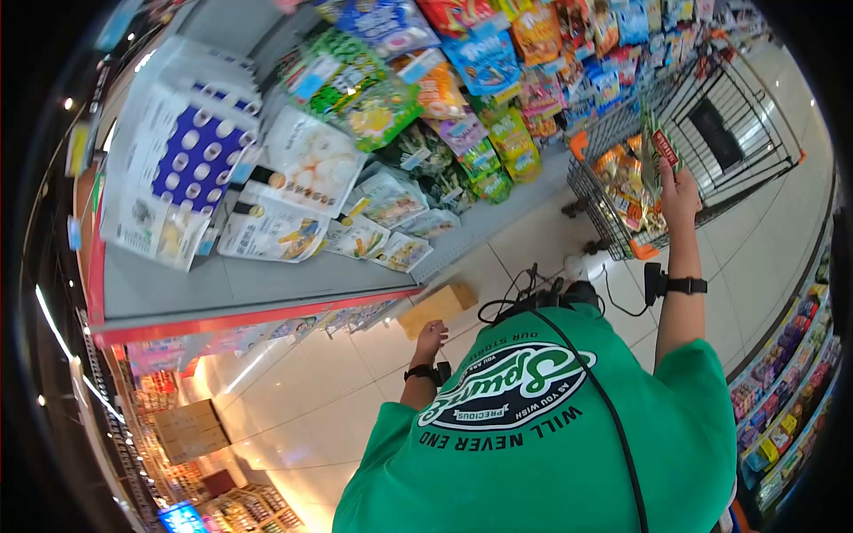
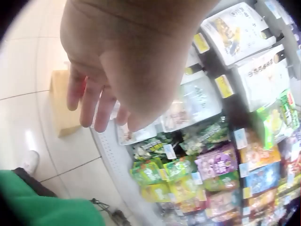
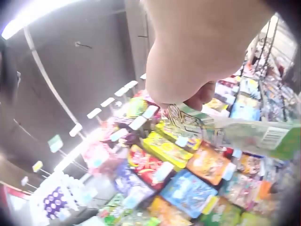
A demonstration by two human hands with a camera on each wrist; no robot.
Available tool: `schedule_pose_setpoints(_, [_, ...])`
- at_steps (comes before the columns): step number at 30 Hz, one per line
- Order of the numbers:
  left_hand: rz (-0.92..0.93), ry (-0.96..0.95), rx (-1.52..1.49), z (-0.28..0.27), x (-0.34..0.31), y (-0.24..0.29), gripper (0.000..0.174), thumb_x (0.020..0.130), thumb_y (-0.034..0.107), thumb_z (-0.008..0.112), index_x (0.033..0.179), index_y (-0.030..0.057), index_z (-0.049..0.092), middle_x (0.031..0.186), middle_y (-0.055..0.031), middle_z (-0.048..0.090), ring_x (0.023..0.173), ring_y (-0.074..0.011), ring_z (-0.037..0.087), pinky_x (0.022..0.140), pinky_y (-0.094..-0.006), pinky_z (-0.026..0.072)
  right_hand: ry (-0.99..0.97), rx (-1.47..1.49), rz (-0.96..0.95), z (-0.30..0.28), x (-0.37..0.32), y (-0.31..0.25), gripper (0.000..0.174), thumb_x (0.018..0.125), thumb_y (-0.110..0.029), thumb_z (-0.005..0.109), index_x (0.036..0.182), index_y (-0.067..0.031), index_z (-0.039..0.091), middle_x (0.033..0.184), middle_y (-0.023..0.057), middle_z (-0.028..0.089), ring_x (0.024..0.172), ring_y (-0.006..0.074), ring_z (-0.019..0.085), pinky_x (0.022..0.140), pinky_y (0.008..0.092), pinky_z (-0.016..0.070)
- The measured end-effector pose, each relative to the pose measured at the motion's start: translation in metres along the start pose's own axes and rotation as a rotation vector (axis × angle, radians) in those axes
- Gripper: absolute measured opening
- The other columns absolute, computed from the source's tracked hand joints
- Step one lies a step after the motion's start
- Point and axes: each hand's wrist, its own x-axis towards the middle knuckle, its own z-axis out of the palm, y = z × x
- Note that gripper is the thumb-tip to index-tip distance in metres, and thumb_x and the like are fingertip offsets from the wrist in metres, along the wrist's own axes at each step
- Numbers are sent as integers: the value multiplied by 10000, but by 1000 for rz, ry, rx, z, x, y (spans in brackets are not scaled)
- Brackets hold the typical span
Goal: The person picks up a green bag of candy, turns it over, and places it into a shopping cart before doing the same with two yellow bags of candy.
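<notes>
My right hand (image 1: 679,197) pinches the end of a green and red snack packet (image 1: 662,149) and holds it over the shopping cart (image 1: 613,218). In the right wrist view, fingers of my right hand (image 3: 202,61) grip the edge of the green packet (image 3: 254,134), which stretches out to the right. My left hand (image 1: 433,338) hangs beside my body with nothing in it. Its fingers hang loosely in the left wrist view, where the hand (image 2: 127,66) appears in front of the shelf packets.
Bagged snacks (image 1: 382,98) fill the shelf (image 1: 267,289) on the left and along the top. Golden packets (image 1: 622,182) lie in the cart. A cardboard box (image 1: 437,309) sits on the floor by the shelf. More snack racks (image 1: 786,409) curve along the right.
</notes>
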Motion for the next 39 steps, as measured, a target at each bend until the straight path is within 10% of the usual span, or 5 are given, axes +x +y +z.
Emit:
schedule_pose_setpoints(6, [461, 85, -251, -58, -24, 64, 355, 888, 321, 516, 1129, 60, 528, 1009, -74, 608, 859, -145, 573, 691, -287, 455, -272, 721, -173, -28, -51, -154, 275, 915, -227, 515, 990, 17, 617, 894, -6, 625, 797, 66, 515, 726, 233, 393])
schedule_pose_setpoints(15, [1135, -79, -463, -119, -217, 192, 517, 861, 291, 592, 1257, 1, 431, 1193, -118, 527, 1080, -164, 497, 918, -301, 384, -812, 1352, 28, 20, -133, -325, 274, 855, -181, 538, 1018, 32, 596, 948, 101, 649, 797, 136, 633, 718, 254, 495])
schedule_pose_setpoints(25, [892, 99, -508, -106, -176, 145, 344, 870, 217, 589, 1097, -39, 558, 996, -45, 597, 917, -109, 527, 832, -243, 404, -1040, 1491, 430, 83, -187, -375, 354, 907, -257, 503, 1158, -8, 508, 1108, 85, 599, 965, 166, 595, 833, 325, 473])
schedule_pose_setpoints(31, [918, 228, -747, -91, -142, 184, 299, 894, 229, 561, 1034, -32, 596, 943, -32, 607, 871, -91, 527, 801, -231, 401, -1509, 727, 159, 114, -177, -313, 422, 866, -333, 567, 1144, -18, 529, 1063, 29, 579, 918, 133, 564, 773, 287, 482])
schedule_pose_setpoints(39, [791, 277, -614, -44, -125, 266, 345, 901, 249, 538, 1088, -39, 567, 1021, -64, 600, 945, -129, 530, 838, -265, 403, -1540, 708, 126, 148, -92, -265, 400, 882, -344, 533, 1153, -50, 525, 1005, 47, 599, 889, 135, 574, 682, 277, 500])
